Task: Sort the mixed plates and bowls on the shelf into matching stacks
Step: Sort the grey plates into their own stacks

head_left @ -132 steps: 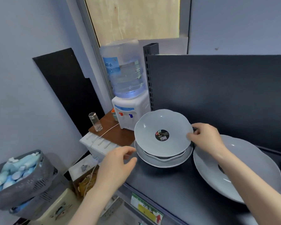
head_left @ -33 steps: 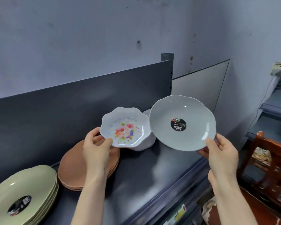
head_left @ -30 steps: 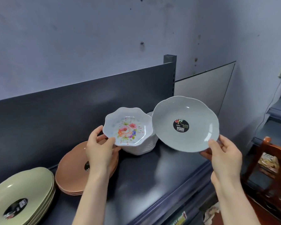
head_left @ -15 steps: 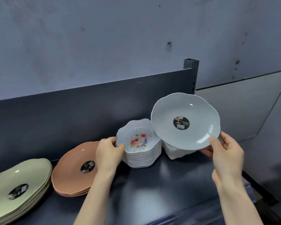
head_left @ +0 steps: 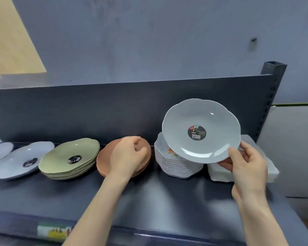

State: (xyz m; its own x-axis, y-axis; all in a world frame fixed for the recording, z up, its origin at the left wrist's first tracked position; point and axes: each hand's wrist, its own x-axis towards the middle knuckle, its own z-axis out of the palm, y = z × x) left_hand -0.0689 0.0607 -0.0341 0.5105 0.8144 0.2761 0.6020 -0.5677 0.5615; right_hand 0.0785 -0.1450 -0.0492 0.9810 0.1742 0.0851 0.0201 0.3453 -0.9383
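The grey plate (head_left: 201,130) looks light and stiff but glossy (a slick rim, I'd guess), so the scalloped edge, thumb above and fingers beneath, seems the place to take it. The right hand (head_left: 247,167) has exactly that pinching grip on the near rim, holding the plate tilted in the air over the floral bowls (head_left: 169,164) at the shelf's (head_left: 158,196) right end. A round black sticker marks its centre. The left hand (head_left: 128,157) hangs loosely curled and empty over the brown plates (head_left: 103,157).
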